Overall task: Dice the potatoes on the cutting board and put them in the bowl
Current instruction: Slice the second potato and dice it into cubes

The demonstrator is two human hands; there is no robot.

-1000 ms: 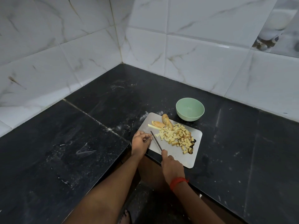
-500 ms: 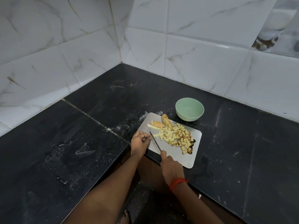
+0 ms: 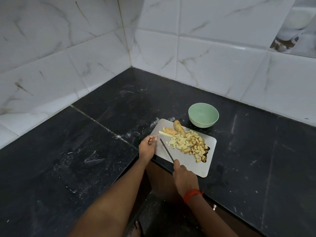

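most of the potato is diced: we see a pile of small cubes (image 3: 188, 145) on the grey cutting board (image 3: 191, 166), toward its right side. two larger potato pieces (image 3: 177, 127) and a few strips (image 3: 164, 133) at the board's far corner are not yet cut. the green bowl (image 3: 203, 124), just beyond the board, holds nothing, so we judge the transfer is still to do. the right hand (image 3: 183, 177) grips the knife (image 3: 166, 150), its blade over bare board. the left hand (image 3: 147, 148) sits at the board's left edge with curled fingers; we cannot tell if it holds anything.
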